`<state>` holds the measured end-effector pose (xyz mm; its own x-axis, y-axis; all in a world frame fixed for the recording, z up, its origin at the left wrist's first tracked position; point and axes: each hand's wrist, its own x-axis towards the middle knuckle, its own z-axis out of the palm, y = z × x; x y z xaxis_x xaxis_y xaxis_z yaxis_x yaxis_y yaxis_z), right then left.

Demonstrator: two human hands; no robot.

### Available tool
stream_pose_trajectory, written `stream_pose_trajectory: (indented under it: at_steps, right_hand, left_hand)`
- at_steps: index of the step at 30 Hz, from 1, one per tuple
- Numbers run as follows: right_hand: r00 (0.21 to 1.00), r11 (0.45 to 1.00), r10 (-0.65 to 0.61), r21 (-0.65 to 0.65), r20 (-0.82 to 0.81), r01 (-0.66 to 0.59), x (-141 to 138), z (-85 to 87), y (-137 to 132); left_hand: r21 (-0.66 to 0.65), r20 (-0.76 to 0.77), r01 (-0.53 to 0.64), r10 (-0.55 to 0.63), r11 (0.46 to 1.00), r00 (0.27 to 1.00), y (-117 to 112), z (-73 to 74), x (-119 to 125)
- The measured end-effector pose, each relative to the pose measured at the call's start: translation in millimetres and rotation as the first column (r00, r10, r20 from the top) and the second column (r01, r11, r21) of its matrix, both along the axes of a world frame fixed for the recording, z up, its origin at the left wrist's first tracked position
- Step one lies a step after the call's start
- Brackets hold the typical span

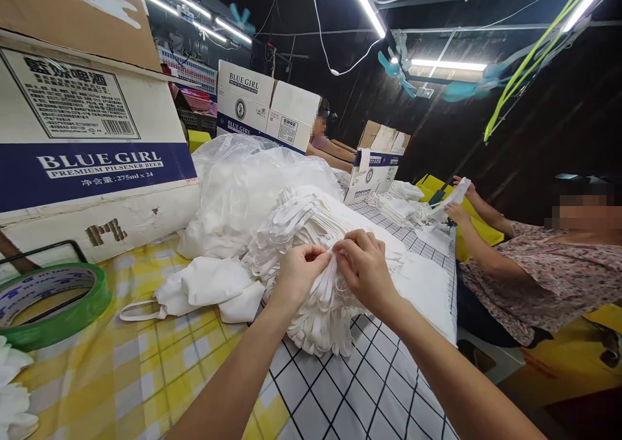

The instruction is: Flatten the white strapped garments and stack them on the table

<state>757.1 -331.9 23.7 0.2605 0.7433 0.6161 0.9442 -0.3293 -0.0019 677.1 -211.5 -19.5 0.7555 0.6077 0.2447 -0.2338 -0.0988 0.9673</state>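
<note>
A thick stack of white cloth pieces (311, 213) lies in front of me, with many narrow looped straps (321, 330) spilling over its near side. At the middle of this stack, my left hand (302, 271) pinches a bit of white cloth between thumb and fingers. Close against it, my right hand (364, 265) pinches the same white cloth, the fingertips almost touching. The exact edge they hold is too small to make out. Left of the stack lies a loose, crumpled white cloth piece (207, 286) with a strap loop sticking out.
A clear plastic bag (257, 161) bulges behind the stack. Beer cartons stand at left (97, 174), behind (265, 106) and farther right (376, 168). Green tape (92, 307) sits at left on the yellow checked cloth (146, 362). A co-worker (549, 278) handles white cloth at right; another person sits behind.
</note>
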Motion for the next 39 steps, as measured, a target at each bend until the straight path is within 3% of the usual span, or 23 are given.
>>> stream_pose_trajectory:
  at_steps: [8, 16, 24, 30, 39]
  right_hand:
    - [1.0, 1.0, -0.002, 0.002, -0.016, 0.002, 1.3, -2.8, 0.6]
    - [1.0, 1.0, -0.012, 0.018, -0.026, 0.013, 1.5, -5.1, 1.5]
    - [1.0, 0.999, -0.025, 0.023, -0.001, 0.025, 1.3, -4.8, 1.8]
    - [0.987, 0.998, -0.056, 0.01, 0.152, 0.055, -6.8, -3.4, 2.5]
    - [0.97, 0.998, -0.062, -0.004, 0.234, 0.065, -11.0, -6.6, 4.3]
  left_hand:
    - [-0.014, -0.05, 0.003, -0.003, 1.0, 0.999, 1.9, -1.8, -2.1]
    - [0.127, -0.071, -0.061, 0.07, 0.99, 0.995, 0.9, 0.1, 1.2]
    - [0.021, 0.001, 0.021, -0.021, 1.0, 1.0, 1.3, -5.6, -3.6]
    - [0.082, 0.053, -0.067, 0.063, 0.994, 0.997, -5.8, -2.9, -7.3]
    - [0.222, 0.036, -0.171, 0.167, 0.96, 0.985, -11.7, 3.2, -9.6]
